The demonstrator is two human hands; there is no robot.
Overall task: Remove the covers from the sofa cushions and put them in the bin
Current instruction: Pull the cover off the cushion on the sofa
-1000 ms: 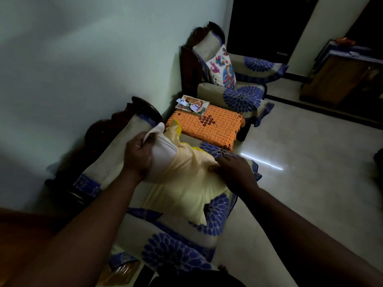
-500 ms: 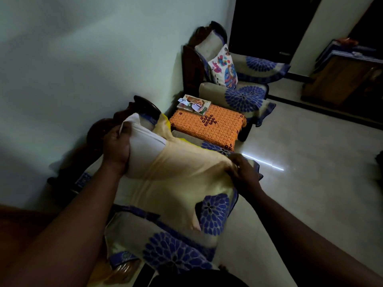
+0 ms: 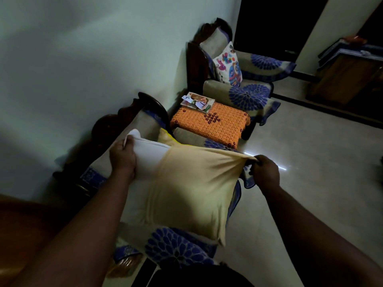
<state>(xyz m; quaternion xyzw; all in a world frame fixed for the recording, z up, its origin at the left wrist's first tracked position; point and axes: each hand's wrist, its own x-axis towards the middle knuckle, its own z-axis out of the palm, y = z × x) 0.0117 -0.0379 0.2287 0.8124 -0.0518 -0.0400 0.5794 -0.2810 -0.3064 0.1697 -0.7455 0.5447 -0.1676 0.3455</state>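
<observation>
A cushion hangs lifted over the near armchair (image 3: 182, 245). Its pale yellow cover (image 3: 190, 187) still wraps the right part, while the white inner cushion (image 3: 143, 193) shows bare on the left. My left hand (image 3: 122, 157) grips the white cushion at its top left corner. My right hand (image 3: 265, 172) pinches the yellow cover's top right corner and stretches the cloth taut. A second cushion with a colourful print (image 3: 228, 64) leans upright on the far armchair (image 3: 248, 94). No bin is in view.
An orange crocheted side table (image 3: 217, 125) with a magazine (image 3: 198, 101) stands between the two armchairs along the wall. Pale tiled floor (image 3: 310, 162) spreads to the right. A wooden cabinet (image 3: 348, 79) stands at the far right, beside a dark doorway (image 3: 269, 23).
Both hands have raised the cushion off the seat and moved apart. More white cushion shows on the left as the yellow cover has slid to the right.
</observation>
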